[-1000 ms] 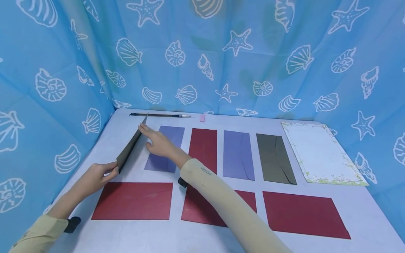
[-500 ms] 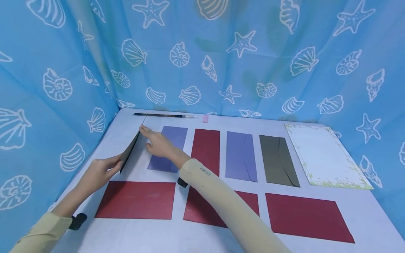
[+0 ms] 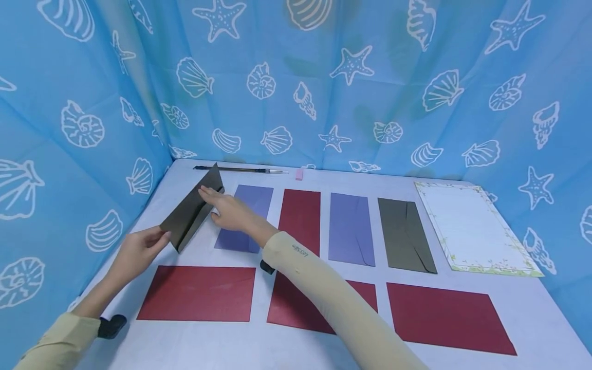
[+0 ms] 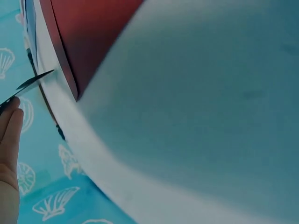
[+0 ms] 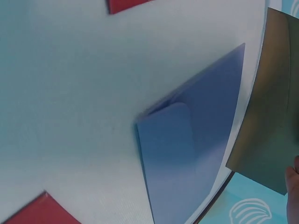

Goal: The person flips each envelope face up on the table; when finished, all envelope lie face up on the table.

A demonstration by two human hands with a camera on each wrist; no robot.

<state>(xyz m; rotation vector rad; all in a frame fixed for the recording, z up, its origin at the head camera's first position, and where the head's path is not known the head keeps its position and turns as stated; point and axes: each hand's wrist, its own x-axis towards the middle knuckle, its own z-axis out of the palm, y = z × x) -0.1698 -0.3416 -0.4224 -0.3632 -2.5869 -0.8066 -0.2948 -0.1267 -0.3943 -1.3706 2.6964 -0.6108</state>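
Observation:
A dark olive-brown envelope point(image 3: 187, 210) is held up tilted at the left of the table, its long flap standing partly away from the body. My left hand point(image 3: 142, 254) pinches its near left corner between thumb and fingers. My right hand point(image 3: 231, 209) reaches across with its fingers straight, fingertips against the far part of the envelope and the thumb apart from it. In the right wrist view the envelope's broad face point(image 5: 266, 102) shows beside that hand. Below the right hand lies a purple envelope point(image 3: 233, 236).
Red envelopes point(image 3: 199, 293) lie along the front, one partly under the right sleeve. Behind are another red envelope point(image 3: 299, 221), a purple one point(image 3: 350, 228) and a dark one point(image 3: 404, 234). Bordered paper point(image 3: 476, 226) lies right; a brush point(image 3: 236, 169) and pink eraser point(image 3: 299, 174) lie at the back.
The dark envelope has turned from nearly edge-on to showing its face and lifted flap. My left hand has shifted slightly with it; the right hand stays nearly in place.

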